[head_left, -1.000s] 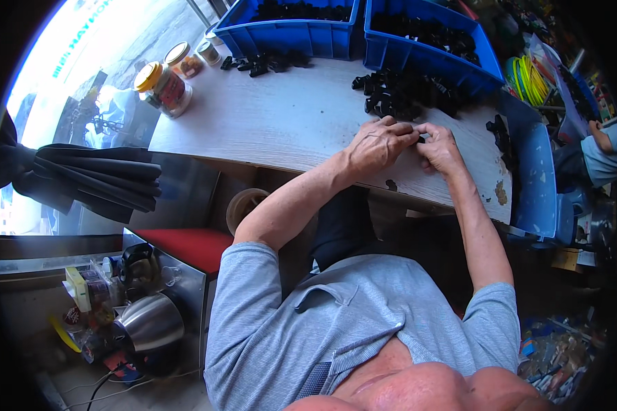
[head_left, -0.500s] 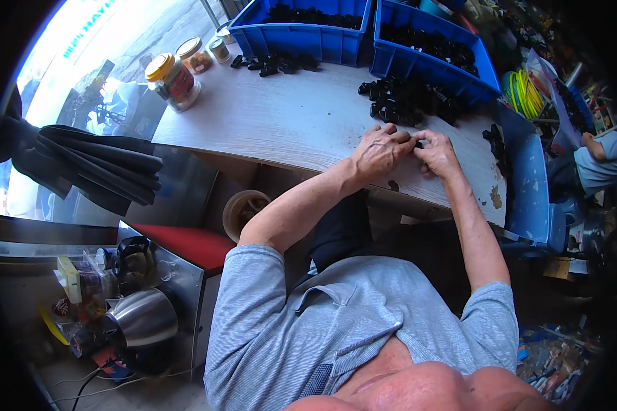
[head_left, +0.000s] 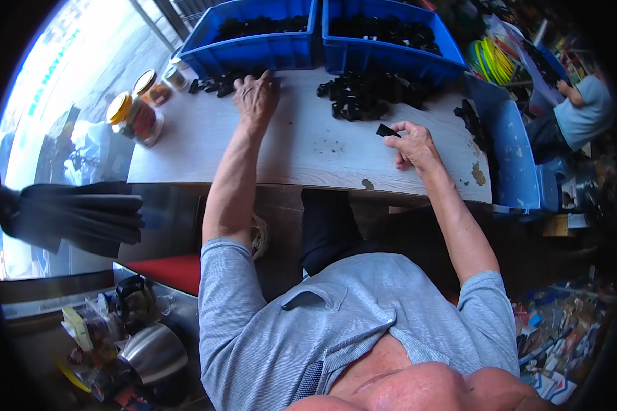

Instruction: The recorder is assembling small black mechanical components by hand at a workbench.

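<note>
My left hand (head_left: 256, 99) reaches to the far left of the table, fingers stretched out, beside a small pile of black plastic parts (head_left: 216, 83) in front of a blue bin (head_left: 257, 55). Nothing shows in its grasp, though its fingertips lie against the dark parts. Over the table's right half, my right hand (head_left: 414, 145) pinches a small black plastic part (head_left: 386, 130) between thumb and forefinger. Just beyond it lies a larger heap of black parts (head_left: 360, 97), below a second blue bin (head_left: 391, 56) full of similar pieces.
Jars with yellow lids (head_left: 138, 120) stand at the table's left end. More black parts (head_left: 469, 118) lie by the right edge, next to a light blue tub (head_left: 517, 154). A metal kettle (head_left: 154, 353) is at lower left. Another person (head_left: 586, 113) sits at far right.
My hands, which were together near the front edge, have parted. The left has gone far left to the small pile; the right keeps a black part. The view has shifted slightly.
</note>
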The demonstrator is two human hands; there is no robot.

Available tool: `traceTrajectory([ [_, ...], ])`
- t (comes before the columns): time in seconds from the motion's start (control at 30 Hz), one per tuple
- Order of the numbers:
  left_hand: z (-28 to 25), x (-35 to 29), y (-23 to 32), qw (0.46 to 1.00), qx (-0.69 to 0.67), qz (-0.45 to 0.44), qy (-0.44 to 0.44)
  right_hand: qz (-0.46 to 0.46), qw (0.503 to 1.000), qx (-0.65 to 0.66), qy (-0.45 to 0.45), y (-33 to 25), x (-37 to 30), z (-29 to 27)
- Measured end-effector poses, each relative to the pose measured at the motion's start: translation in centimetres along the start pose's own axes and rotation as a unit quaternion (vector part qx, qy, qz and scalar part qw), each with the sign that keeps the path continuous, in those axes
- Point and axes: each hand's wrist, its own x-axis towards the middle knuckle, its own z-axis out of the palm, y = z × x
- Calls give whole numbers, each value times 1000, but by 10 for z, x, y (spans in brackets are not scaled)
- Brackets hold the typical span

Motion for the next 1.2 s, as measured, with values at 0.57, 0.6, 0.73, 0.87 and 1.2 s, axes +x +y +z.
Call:
traceTrajectory([
  [0.57,-27,-60,24,986,-104,124,-36,52,928,150,338,22,23,-142],
  [0.6,-28,-62,25,984,-111,133,-30,34,936,138,322,22,25,-138],
  [0.73,-33,-65,40,981,-126,146,-32,45,970,106,215,12,38,-109],
  [0.87,-28,-65,50,980,-141,138,-42,58,982,27,180,-4,51,-78],
  [1.2,-16,-62,63,970,-185,157,8,14,983,-63,173,4,72,-61],
])
